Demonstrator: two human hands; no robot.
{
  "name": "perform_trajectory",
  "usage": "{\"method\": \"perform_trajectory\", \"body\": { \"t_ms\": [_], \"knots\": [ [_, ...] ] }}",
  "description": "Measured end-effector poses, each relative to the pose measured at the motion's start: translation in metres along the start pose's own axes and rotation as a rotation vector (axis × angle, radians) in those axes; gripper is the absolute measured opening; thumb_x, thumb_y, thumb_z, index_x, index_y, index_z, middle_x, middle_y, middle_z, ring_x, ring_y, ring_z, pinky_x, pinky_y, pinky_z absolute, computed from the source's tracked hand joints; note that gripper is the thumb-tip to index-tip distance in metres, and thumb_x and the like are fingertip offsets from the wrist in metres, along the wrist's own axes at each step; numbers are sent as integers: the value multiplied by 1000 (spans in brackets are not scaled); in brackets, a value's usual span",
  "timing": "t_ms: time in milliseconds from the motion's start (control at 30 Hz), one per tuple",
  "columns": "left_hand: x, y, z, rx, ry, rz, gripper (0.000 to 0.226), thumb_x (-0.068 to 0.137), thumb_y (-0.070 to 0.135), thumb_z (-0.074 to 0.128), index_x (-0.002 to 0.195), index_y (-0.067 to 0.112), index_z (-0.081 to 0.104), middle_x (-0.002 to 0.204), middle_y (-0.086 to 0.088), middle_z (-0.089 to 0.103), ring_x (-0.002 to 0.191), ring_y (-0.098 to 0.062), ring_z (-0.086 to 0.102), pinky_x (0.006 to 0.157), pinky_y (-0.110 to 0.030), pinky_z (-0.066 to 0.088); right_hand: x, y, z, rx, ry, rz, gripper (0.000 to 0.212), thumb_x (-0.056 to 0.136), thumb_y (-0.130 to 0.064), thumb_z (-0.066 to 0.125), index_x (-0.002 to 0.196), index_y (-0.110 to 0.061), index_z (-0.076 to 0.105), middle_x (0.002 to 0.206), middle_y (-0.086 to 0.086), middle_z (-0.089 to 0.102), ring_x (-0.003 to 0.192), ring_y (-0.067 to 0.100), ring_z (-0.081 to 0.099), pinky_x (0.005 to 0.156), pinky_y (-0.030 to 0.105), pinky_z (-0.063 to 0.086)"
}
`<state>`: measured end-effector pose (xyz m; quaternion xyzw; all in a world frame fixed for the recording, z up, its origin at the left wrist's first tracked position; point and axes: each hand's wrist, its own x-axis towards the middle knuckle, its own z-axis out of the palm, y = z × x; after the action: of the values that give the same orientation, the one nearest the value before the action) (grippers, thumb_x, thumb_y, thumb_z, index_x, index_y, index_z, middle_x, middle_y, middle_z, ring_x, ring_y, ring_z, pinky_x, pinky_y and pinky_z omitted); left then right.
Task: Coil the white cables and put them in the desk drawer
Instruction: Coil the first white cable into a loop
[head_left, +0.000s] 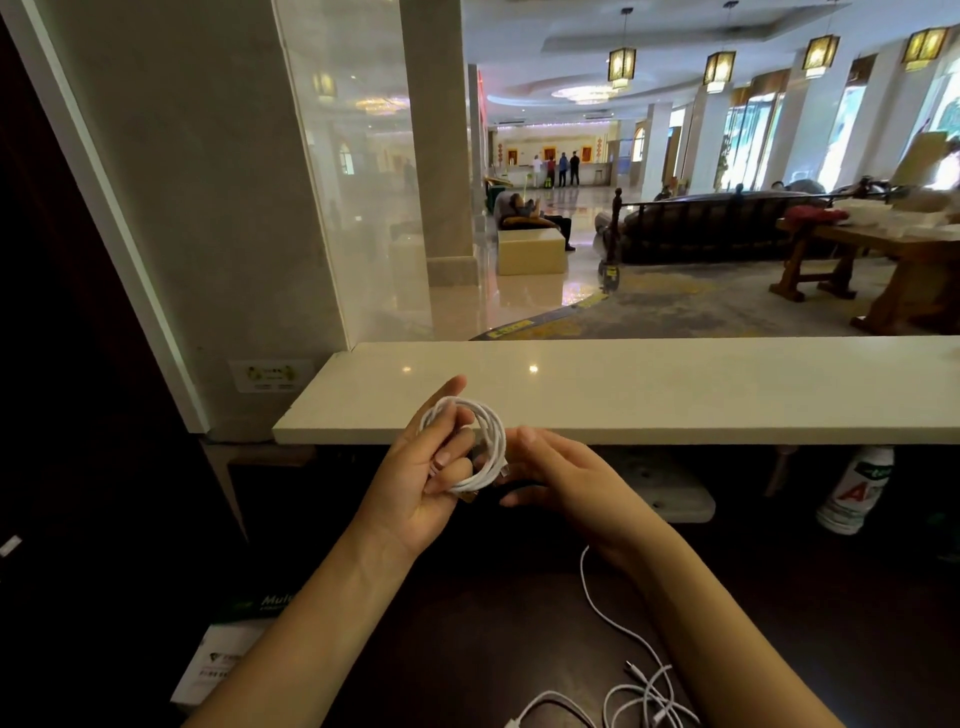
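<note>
In front of the person's chest, in the head view, the two hands met above a dark surface (467, 623). The left hand (421, 483) was turned palm up and gripped a coiled white cable (485, 423). The coil's loops lay round its curled fingers (441, 457), and one finger pointed up past the coil's far edge. The right hand (561, 478) sat just right of the coil, back up, with thumb and fingers bent toward the coil's right rim, where a small plug end (505, 470) showed. Whether those fingertips actually pinched the cable or only touched it could not be told, since they overlapped it.

Below the right forearm, nearer the person, loose white cables (641, 691) lay in an untidy tangle on the surface, with one strand (587, 587) running up toward the right wrist.

Beyond the hands a pale stone ledge (675, 395) ran across and out to the right, its near edge just behind the coil. Under that ledge, well to the right of the right hand, a white plastic bottle (857, 493) with a red letter stood tilted. Below the left forearm a white and green box (223, 660) lay in shadow.
</note>
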<state>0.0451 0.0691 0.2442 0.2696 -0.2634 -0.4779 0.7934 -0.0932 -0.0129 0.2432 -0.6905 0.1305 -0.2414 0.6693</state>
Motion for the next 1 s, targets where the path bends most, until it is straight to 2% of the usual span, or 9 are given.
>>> {"method": "perform_trajectory", "body": {
  "t_ms": [67,200,333,467,533,700,800,933,1000],
  "knots": [
    [0,-5,-5,47,-14,-21,28,81,18,53,103,16,70,65,-2,46,34,-4,35,36,-10,35,4,-4,0,-25,-17,42,29,93,-33,49,106,-16,67,95,5,72,88,16,68,79,28,56],
    [3,-12,-21,189,86,-36,31,77,16,58,107,14,63,67,-1,60,43,-7,45,45,-21,44,19,4,-5,-44,67,127,7,85,-14,62,88,-8,65,70,3,65,65,11,62,64,21,54],
    [2,-17,-44,210,191,-132,22,80,8,57,100,12,64,65,-1,61,44,-9,52,50,-24,51,29,33,-11,220,27,341,13,87,-13,60,74,-12,61,65,-2,60,63,9,57,67,24,50],
    [1,-33,-71,231,306,-181,18,88,1,51,97,11,63,62,-2,65,44,-10,56,51,-23,53,36,73,-9,348,97,469,13,88,-13,56,79,-13,65,63,-3,60,62,8,58,62,21,50],
    [-2,-45,-90,303,378,-236,17,88,2,51,98,10,63,67,-3,66,51,-13,61,53,-25,55,37,97,-6,221,137,482,14,89,-13,56,77,-13,64,67,-1,61,62,8,58,60,19,49],
    [-20,-83,-146,384,509,-493,28,91,-2,46,117,2,56,90,-9,64,85,-20,61,78,-35,51,31,166,12,6,158,627,19,91,-11,56,72,-10,59,63,4,56,53,9,54,45,17,45],
    [-33,-104,-173,457,576,-625,34,91,-5,42,123,-1,52,90,-9,62,83,-20,59,81,-37,49,25,206,20,-43,144,765,23,91,-9,52,68,-9,55,57,4,50,45,8,51,43,18,43],
    [-42,-124,-196,546,687,-678,38,91,-6,40,128,-2,47,92,-10,58,76,-18,54,70,-30,46,20,243,26,-236,54,863,22,89,-6,50,70,-17,52,69,0,53,59,9,52,53,18,47],
    [-44,-129,-204,596,710,-668,37,92,-5,40,128,-1,48,101,-12,57,85,-20,55,78,-32,47,19,251,27,-289,20,862,23,88,-4,51,70,-19,53,70,-2,54,60,7,52,53,16,47]
  ]
}}
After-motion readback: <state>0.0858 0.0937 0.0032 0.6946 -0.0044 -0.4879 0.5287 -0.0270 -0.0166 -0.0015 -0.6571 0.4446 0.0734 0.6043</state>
